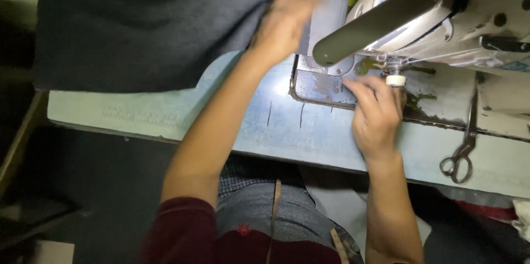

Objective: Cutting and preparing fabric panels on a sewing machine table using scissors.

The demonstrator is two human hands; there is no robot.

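Left hand (284,24) lies flat, blurred, on dark grey cloth (149,27) left of sewing machine (441,16). Right hand (378,115) loosely curled at needle plate (320,84), grip unclear. Best: cloth edge straight, fingers off needle.

A large dark grey woollen fabric piece (149,27) is lying bunched across the far left of the pale blue worktop (309,131), its edge overhanging, with a lighter grey fabric strip (330,4) lying over its right end.
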